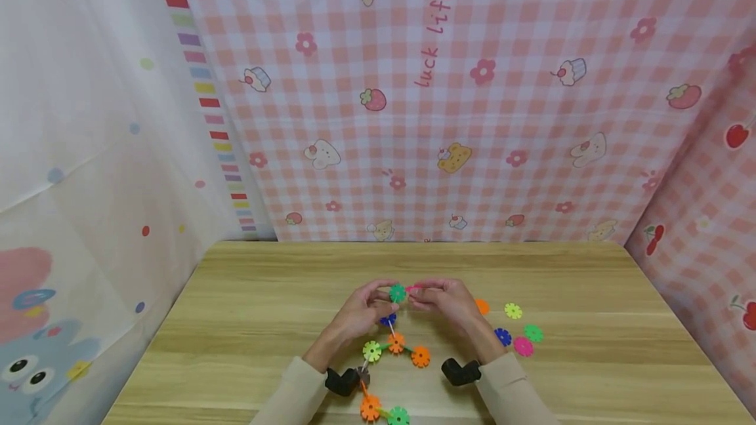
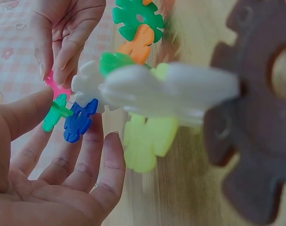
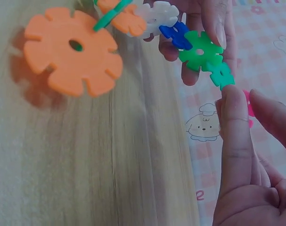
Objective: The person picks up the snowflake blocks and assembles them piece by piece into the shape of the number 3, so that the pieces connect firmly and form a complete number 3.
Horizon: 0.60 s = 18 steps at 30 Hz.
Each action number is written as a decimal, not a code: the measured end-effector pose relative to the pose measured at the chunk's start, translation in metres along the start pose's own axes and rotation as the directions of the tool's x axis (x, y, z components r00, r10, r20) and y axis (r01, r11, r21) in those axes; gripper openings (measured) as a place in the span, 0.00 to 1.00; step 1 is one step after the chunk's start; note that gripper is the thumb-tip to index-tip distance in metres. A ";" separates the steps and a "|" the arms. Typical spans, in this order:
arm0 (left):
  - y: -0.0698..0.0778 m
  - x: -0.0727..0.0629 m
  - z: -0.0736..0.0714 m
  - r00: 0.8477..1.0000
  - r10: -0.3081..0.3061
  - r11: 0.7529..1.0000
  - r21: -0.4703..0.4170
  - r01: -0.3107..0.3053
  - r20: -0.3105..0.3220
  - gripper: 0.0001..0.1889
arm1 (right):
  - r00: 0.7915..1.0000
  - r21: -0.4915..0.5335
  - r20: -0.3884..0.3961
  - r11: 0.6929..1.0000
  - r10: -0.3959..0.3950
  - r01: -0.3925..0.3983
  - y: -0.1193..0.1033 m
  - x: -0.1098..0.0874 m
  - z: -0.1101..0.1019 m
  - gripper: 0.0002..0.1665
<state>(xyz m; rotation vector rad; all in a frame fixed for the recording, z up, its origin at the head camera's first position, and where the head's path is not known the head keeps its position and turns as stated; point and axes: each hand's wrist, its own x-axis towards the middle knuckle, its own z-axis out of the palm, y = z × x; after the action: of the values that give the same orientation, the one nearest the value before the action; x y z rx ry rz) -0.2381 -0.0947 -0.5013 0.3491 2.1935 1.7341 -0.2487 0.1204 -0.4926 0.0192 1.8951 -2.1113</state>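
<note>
My left hand [image 1: 359,312] pinches a green notched snowflake disc [image 1: 398,292] at the far end of a chain of interlocked discs. Facing it, my right hand [image 1: 451,303] pinches a pink disc [image 3: 249,104] between thumb and finger, mostly covered by the fingertips. A teal-green disc [image 3: 222,75] sits between the green disc and the pink one. Behind the green disc, the chain goes on through a blue disc [image 2: 80,121] and a white disc [image 2: 88,84] to an orange disc [image 1: 396,344]. Whether the pink disc is slotted in, I cannot tell.
From the orange disc, one branch reaches another orange disc [image 1: 420,356]; the other runs through a yellow-green disc [image 1: 371,351] and a brown disc [image 1: 363,380] towards the near edge. Several loose discs, including a yellow one [image 1: 513,311], lie right of my right hand on the wooden table [image 1: 620,372].
</note>
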 end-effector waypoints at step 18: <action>0.000 -0.001 -0.003 1.000 0.021 0.999 -0.033 -0.020 0.021 0.27 | 0.994 -0.105 -0.082 0.992 -0.078 0.069 0.010 -0.001 0.010 0.24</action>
<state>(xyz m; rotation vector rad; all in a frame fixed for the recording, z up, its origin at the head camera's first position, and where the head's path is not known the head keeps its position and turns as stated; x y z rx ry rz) -0.2384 -0.0977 -0.5008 0.3812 2.1514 1.7670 -0.2436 0.1102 -0.5007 0.0188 2.0819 -2.0891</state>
